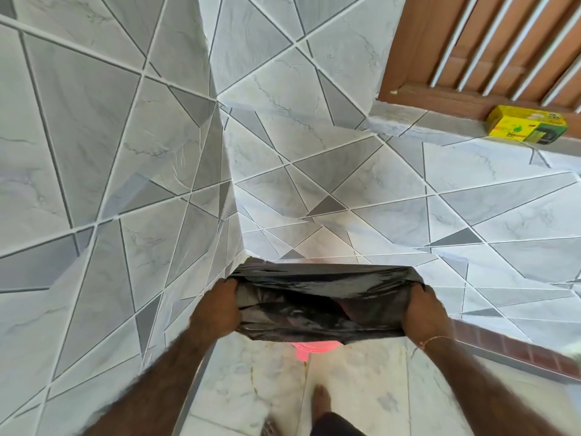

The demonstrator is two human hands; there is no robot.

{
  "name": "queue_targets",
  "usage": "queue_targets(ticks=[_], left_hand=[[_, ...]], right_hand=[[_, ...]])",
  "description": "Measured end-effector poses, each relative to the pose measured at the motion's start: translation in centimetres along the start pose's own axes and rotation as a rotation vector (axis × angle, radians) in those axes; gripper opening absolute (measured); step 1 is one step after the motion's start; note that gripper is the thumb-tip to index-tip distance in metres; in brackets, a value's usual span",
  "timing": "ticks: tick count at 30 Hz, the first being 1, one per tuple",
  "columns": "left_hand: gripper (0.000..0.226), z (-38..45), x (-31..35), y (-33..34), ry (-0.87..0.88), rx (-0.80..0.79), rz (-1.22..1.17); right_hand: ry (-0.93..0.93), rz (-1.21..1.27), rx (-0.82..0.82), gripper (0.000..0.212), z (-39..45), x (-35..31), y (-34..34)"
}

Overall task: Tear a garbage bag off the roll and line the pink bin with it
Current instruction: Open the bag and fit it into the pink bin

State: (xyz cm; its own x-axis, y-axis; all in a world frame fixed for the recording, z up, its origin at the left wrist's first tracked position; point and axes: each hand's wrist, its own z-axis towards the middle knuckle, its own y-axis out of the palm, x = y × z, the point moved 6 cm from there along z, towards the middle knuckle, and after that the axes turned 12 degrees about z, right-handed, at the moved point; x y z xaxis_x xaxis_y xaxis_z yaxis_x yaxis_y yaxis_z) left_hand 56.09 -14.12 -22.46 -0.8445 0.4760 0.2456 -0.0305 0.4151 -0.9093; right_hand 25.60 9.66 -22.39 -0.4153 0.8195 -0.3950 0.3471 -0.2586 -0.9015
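A black garbage bag (pixel 323 303) is stretched wide at the bottom middle of the head view, its mouth pulled open between my two hands. My left hand (pixel 217 309) grips the bag's left edge and my right hand (pixel 423 313) grips its right edge. The pink bin (pixel 314 347) stands on the floor in a tiled wall corner, almost wholly covered by the bag; only a strip of its pink front wall shows under the bag's lower edge, and a bit of pink shows through the mouth.
Grey and white tiled walls meet in a corner right behind the bin. A yellow-green box (pixel 526 129) sits on a ledge at the upper right below a brown slatted door (pixel 490 42). My bare foot (pixel 323 401) stands on the marble floor.
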Motion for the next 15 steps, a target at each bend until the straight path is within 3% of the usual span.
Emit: queue_targets(ticks=[3, 8, 15], left_hand=[[0.056, 0.7, -0.1, -1.0, -0.005, 0.048, -0.145], [0.045, 0.3, 0.8, -4.5, -0.036, 0.136, -0.332], [0.047, 0.2, -0.5, -6.0, -0.15, 0.192, -0.366]], right_hand=[[-0.017, 0.146, 0.007, 0.043, 0.5, -2.2, -0.7], [-0.04, 0.289, 0.042, 0.049, 1.2, -5.9, -1.9], [-0.068, 0.358, 0.007, 0.04, 1.0, -8.4, -1.0]])
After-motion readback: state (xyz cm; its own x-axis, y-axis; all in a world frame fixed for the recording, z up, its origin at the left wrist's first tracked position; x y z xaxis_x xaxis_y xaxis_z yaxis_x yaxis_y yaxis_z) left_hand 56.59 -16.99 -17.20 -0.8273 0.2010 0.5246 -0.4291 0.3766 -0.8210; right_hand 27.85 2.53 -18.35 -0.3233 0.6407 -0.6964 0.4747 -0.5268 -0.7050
